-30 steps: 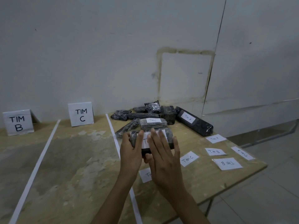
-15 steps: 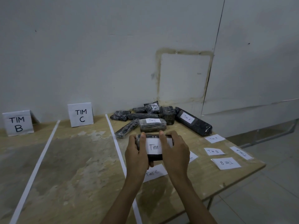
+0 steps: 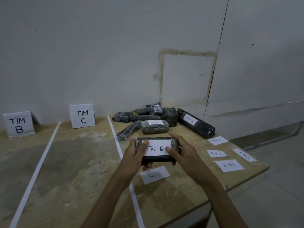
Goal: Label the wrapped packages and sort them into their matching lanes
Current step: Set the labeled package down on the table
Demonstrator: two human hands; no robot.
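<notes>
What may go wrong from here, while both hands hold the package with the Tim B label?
1. Only the thumbs of the left hand and right hand press the Tim B label; it may lift or wrinkle.
2. The TIM B sign stands far left, past the TIM C sign, so the package might land in the nearer C lane.

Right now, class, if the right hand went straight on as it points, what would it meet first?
Probably the grey plastic-wrapped package labelled Tim C, just beyond the black wrapped package labelled Tim B that the right hand grips; height is unclear, so it might pass over.
</notes>
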